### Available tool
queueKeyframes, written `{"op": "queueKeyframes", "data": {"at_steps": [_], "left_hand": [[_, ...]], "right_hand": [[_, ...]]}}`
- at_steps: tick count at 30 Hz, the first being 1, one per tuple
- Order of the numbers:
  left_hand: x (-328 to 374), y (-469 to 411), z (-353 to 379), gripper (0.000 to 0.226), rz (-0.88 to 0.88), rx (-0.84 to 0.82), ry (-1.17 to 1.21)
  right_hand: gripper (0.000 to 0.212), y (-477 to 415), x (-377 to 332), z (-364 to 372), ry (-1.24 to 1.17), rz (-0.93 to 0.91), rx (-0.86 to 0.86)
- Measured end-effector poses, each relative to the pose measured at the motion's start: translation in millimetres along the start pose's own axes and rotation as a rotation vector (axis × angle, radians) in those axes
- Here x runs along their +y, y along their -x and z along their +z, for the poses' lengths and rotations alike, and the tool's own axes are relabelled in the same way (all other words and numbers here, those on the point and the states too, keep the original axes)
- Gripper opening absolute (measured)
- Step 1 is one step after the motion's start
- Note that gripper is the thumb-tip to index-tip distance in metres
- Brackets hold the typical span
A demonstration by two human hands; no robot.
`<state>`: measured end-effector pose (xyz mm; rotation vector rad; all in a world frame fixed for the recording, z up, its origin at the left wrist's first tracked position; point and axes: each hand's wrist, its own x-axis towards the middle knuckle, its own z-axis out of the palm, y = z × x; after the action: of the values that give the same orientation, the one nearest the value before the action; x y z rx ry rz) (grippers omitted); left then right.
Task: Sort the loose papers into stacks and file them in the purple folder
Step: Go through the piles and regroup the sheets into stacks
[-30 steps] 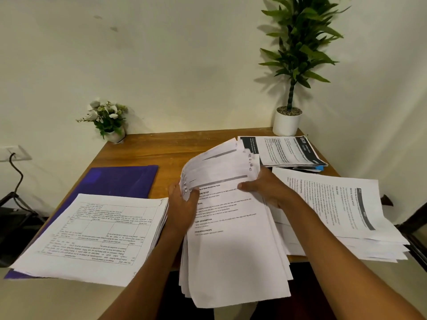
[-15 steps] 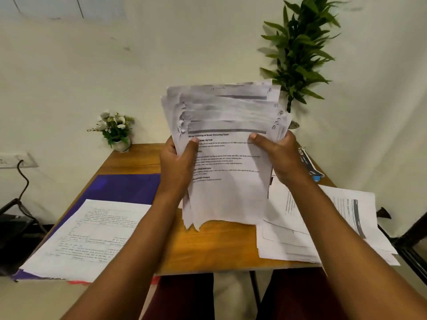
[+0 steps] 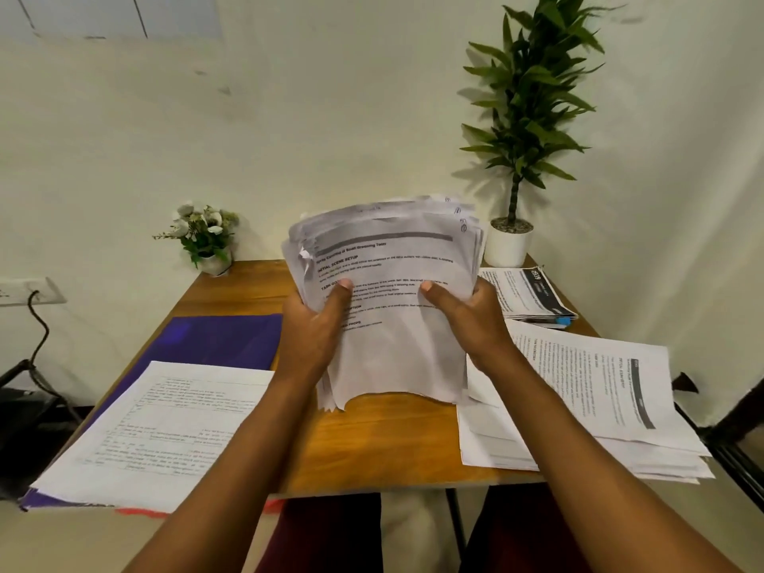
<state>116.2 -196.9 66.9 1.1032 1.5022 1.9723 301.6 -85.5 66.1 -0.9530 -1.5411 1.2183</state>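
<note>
I hold a thick stack of printed papers (image 3: 392,345) upright over the middle of the wooden table (image 3: 384,444). My left hand (image 3: 318,328) grips its left edge and my right hand (image 3: 467,320) grips its right edge, thumbs on the front sheet. The stack's bottom edge sits at or just above the tabletop. The purple folder (image 3: 223,337) lies open on the left, with a stack of tabled sheets (image 3: 161,432) on its near part. Another spread pile of papers (image 3: 599,403) lies on the right.
A smaller set of printed sheets (image 3: 529,295) lies at the back right, beside a tall potted plant (image 3: 512,241). A small flower pot (image 3: 206,241) stands at the back left. A wall socket with a cable (image 3: 33,291) is at the far left.
The stack came up off the table and stood upright, then dropped lower toward the tabletop. Its fanned top edges have closed up into a tighter pile. Both hands keep their grip.
</note>
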Motion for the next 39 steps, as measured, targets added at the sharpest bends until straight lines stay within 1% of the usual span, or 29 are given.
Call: {"op": "queueKeyframes", "data": {"at_steps": [3,6,9,11,13,14,16,20,23,25,26,28,29,30,32,33,34,35,37,38,39], "left_hand": [[-20.1,12.5,-4.7,0.013,-0.112,-0.026,-0.083],[-31.2,23.8,-8.2,0.022,-0.138,-0.017,-0.097],[-31.1,18.7,-12.2,0.034,-0.107,0.034,-0.09],[-36.0,19.0,-11.5,0.037,-0.141,0.017,-0.109],[-46.3,24.4,-10.6,0.036,-0.191,-0.013,-0.135],[-51.2,27.3,-10.6,0.036,-0.206,-0.009,-0.137],[-57.2,29.2,-11.2,0.039,-0.206,0.007,-0.134],[-62.5,28.1,-12.4,0.032,-0.208,0.005,-0.161],[-66.6,21.6,-14.4,0.034,-0.263,0.046,-0.188],[-64.8,14.3,-16.7,0.033,-0.309,0.05,-0.168],[-63.0,9.7,-18.4,0.033,-0.32,0.03,-0.189],[-59.5,-2.9,-25.5,0.03,-0.333,-0.047,-0.309],[-57.4,-9.7,-30.9,0.029,-0.361,-0.098,-0.372],[-56.6,-16.7,-37.2,0.035,-0.406,-0.153,-0.418],[-53.8,-30.4,-48.4,0.053,-0.503,-0.264,-0.466],[-49.8,-35.9,-52.8,0.054,-0.534,-0.327,-0.487],[-42.2,-40.6,-55.3,0.05,-0.559,-0.397,-0.485],[-36.0,-45.9,-58.9,0.046,-0.595,-0.465,-0.423],[-23.3,-56.8,-67.3,0.041,-0.719,-0.548,-0.13],[-18.6,-62.2,-75.6,0.039,-0.787,-0.539,0.042],[-15.9,-67.0,-84.7,0.037,-0.834,-0.497,0.195]], "right_hand": [[0.045,16.1,24.8,9.5,0.021,0.035,-0.054],[0.03,29.1,32.0,11.7,0.003,0.05,-0.035],[0.034,33.8,26.0,10.9,-0.051,0.015,-0.036],[0.029,33.8,36.3,13.9,-0.054,0.039,-0.056],[0.022,35.9,48.6,16.3,0.016,0.09,-0.071],[0.024,36.8,53.6,16.1,0.035,0.102,-0.068],[0.036,37.4,57.5,15.2,0.034,0.126,-0.047],[0.058,34.1,62.2,15.5,0.128,0.198,-0.075],[0.06,26.7,59.1,12.2,0.176,0.216,-0.09],[0.055,20.2,55.7,7.3,0.125,0.225,-0.139],[0.048,16.2,52.8,4.7,0.038,0.242,-0.175],[0.038,4.9,43.4,2.2,-0.212,0.296,-0.229],[0.037,-2.5,37.2,1.8,-0.311,0.319,-0.237],[0.038,-10.2,30.9,0.3,-0.368,0.336,-0.244],[0.04,-23.9,18.7,-1.9,-0.365,0.366,-0.303],[0.039,-29.4,14.6,-2.0,-0.32,0.386,-0.339],[0.035,-32.8,10.6,-1.8,-0.264,0.413,-0.361],[0.029,-35.4,8.6,0.1,-0.212,0.444,-0.365],[0.016,-40.5,11.2,6.5,-0.169,0.498,-0.305],[0.011,-44.3,14.4,12.2,-0.181,0.514,-0.26],[0.01,-46.9,18.5,18.5,-0.215,0.518,-0.21]]}}
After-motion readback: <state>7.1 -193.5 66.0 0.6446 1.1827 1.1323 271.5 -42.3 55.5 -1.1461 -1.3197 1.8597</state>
